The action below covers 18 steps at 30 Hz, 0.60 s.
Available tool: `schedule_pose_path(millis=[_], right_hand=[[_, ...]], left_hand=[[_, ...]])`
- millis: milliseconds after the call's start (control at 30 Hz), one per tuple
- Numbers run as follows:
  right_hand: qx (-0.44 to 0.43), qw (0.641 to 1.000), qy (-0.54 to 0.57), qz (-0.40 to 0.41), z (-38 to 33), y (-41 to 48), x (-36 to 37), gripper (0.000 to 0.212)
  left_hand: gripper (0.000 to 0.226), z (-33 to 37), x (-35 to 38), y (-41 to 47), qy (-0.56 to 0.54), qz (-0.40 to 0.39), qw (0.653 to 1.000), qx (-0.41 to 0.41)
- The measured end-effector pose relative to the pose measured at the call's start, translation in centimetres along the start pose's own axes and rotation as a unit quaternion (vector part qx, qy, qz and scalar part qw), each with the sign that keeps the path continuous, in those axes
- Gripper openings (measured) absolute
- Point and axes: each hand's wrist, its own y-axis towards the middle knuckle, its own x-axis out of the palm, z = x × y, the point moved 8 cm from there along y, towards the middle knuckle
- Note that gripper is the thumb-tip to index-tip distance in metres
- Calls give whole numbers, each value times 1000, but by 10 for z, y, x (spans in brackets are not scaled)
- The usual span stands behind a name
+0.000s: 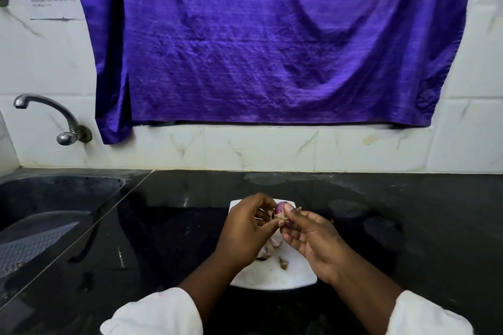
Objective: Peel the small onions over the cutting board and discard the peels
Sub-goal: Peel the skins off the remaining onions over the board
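Table [408, 226]: black, cutting board [296, 277] at near edge.
Left hand [245, 228]: raised, grip pinching peel.
Right hand [313, 236]: grip holding onion [280, 209].

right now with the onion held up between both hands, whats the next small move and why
Probably pull the loose flap of skin down and away with the left hand while the right hand keeps its grip on the onion. The top already shows bare purple, yet papery skin clings lower down. Both hands are over the white cutting board, so the peel should land with the other peels.
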Motion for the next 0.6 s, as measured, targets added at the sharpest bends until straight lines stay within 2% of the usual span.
schedule_pose_path(millis=[267,400,500,600], right_hand=[[0,1000,-2,2,-4,0,-2,38],[-36,998,-38,25,-8,-2,-2,41],[-69,995,-62,45,-11,-5,-1,40],[-91,992,-66,49,-15,-8,1,36]], left_hand=[[11,0,-3,-1,31,27,999,14],[13,-4,-2,-1,25,48,997,-46],[10,-11,1,-4,-25,46,992,-113],[13,-11,0,-5,-32,65,988,-133]])
